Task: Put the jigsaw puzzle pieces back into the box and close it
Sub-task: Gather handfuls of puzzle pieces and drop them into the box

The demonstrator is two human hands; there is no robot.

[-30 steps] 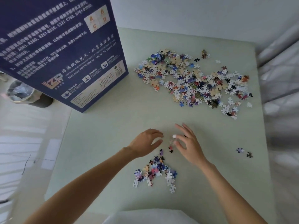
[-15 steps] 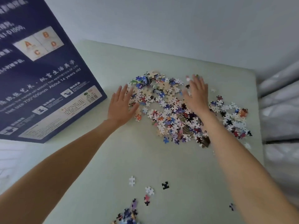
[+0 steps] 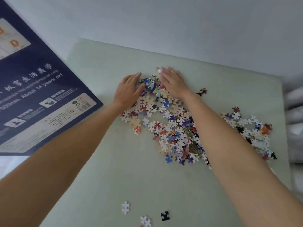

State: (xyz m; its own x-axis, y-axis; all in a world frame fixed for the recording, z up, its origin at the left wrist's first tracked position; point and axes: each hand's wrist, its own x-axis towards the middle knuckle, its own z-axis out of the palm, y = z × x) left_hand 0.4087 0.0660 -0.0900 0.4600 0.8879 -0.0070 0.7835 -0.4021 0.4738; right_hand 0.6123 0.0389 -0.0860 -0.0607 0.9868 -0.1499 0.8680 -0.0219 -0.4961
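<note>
Stage: early. By the look of the scene, almost all of the work is left; I see no piece inside the box, though its inside is not in view.

Puzzle pieces: the main heap of jigsaw pieces [image 3: 173, 126] lies loose on the pale green tabletop [image 3: 124, 161], spreading from the far middle out toward the right edge. A few stray pieces [image 3: 145, 215] lie apart at the near edge, and one small dark cluster [image 3: 202, 91] sits just beyond the right forearm.

Box: the dark blue box [image 3: 36, 89] with printed text is at the left, tilted across the tabletop's corner. Only one printed face shows, so I cannot tell whether it is open or where its opening lies.

Left hand: the left hand [image 3: 128, 90] rests flat on the far left end of the heap, fingers straight and together, thumb out toward the pieces. It grips nothing.

Right hand: the right hand [image 3: 172, 82] lies palm down on the far end of the heap, fingers extended and close together, holding nothing.

Step in hand: the two hands bracket the far end of the heap, which reads as gathering pieces into a pile for scooping.

Left to do: collect the heap and strays, move them into the box, close it.
</note>
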